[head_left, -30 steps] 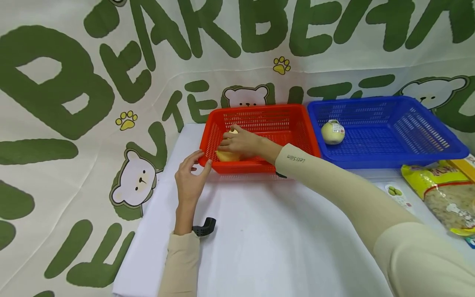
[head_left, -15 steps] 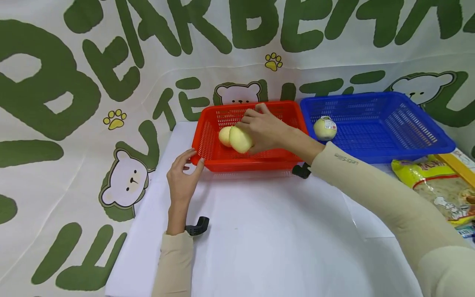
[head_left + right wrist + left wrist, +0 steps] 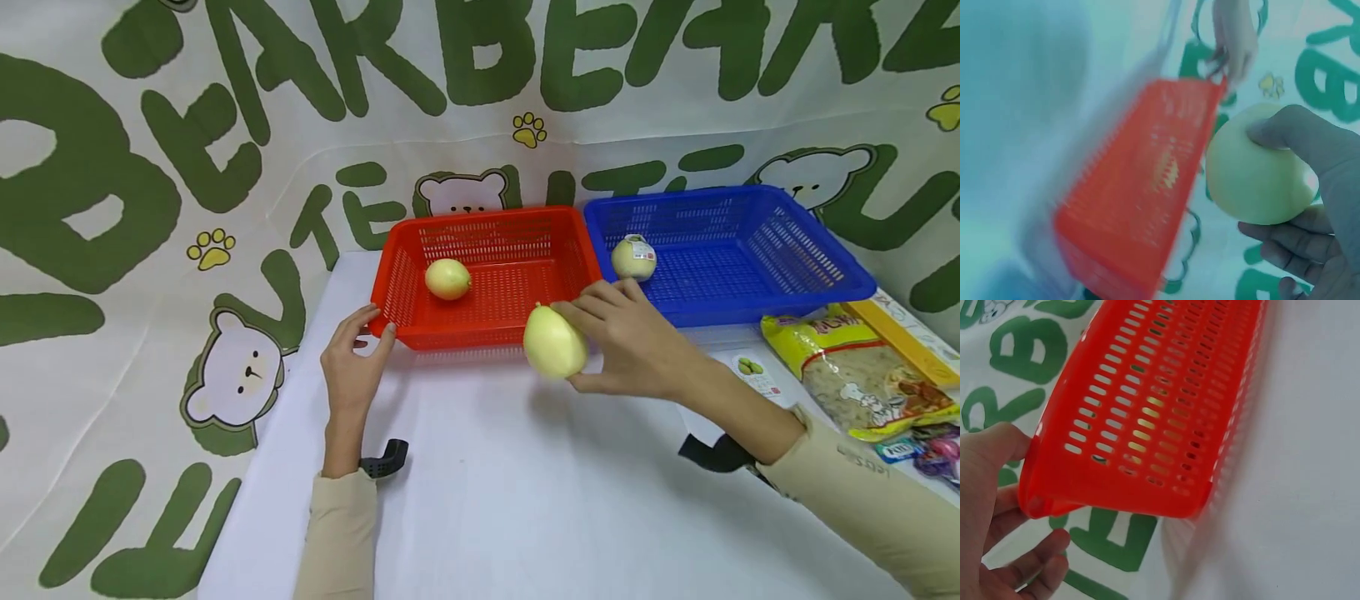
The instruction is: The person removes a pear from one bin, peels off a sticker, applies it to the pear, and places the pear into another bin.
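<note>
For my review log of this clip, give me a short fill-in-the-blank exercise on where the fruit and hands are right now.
1. The right hand holds a yellow fruit in front of the ____ basket.
2. The left hand touches the red basket at its near-left ____.
3. The number of fruits lying inside the red basket is ____.
4. The fruit with a sticker lies in the ____ basket.

Missing words: red; corner; one; blue

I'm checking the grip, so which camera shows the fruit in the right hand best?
The head view: the pale yellow fruit is sharp, held by the right hand. The right wrist view shows it closer but blurred; the left wrist view misses it.
</note>
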Motion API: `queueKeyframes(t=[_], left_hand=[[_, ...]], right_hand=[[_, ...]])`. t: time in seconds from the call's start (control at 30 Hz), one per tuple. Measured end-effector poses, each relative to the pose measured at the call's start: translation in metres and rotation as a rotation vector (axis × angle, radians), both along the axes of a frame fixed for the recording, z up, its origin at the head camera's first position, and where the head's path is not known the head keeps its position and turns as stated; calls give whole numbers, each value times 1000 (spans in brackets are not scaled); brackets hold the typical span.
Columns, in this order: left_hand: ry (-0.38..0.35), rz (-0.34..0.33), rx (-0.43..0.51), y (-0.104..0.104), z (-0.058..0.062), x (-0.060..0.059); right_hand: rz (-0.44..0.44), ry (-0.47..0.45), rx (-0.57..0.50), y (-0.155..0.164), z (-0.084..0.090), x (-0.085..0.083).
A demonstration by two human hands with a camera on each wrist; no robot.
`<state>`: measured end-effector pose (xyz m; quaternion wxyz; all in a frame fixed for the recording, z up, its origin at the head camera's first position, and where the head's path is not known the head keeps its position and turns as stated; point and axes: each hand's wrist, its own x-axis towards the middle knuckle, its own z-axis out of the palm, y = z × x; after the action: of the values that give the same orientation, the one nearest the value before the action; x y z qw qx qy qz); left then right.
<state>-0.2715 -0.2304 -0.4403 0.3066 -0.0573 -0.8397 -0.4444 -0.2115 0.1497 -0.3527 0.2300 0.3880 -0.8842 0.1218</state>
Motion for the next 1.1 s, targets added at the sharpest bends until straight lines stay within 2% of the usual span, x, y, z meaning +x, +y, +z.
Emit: queueKeyframes(t=[0.1, 0.17, 0.43, 0.57, 0.8, 0.87, 0.97, 1.03, 1.1], left_hand=[[4, -2, -5, 1, 0, -1], [6, 3, -7, 1, 1, -2], [-36, 6, -4, 3, -7, 5], [-26, 7, -5, 2, -6, 5], [-16, 32, -33, 2, -2, 3], [49, 37, -59, 6, 0, 3], [230, 5, -100, 22, 8, 6], [362, -67, -128, 43, 17, 12], [450, -178, -158, 69, 25, 23]], right_hand=[[1, -14, 3, 2, -23, 17], [-9, -30, 11, 1, -38, 23], [-86, -81, 49, -2, -84, 29], [-119, -112, 56, -2, -91, 30], [-161, -133, 116, 0, -86, 31], [-182, -186, 151, 4, -79, 33], [-202, -270, 161, 17, -67, 38], [-208, -299, 131, 32, -60, 42], [-198, -275, 85, 52, -56, 43]])
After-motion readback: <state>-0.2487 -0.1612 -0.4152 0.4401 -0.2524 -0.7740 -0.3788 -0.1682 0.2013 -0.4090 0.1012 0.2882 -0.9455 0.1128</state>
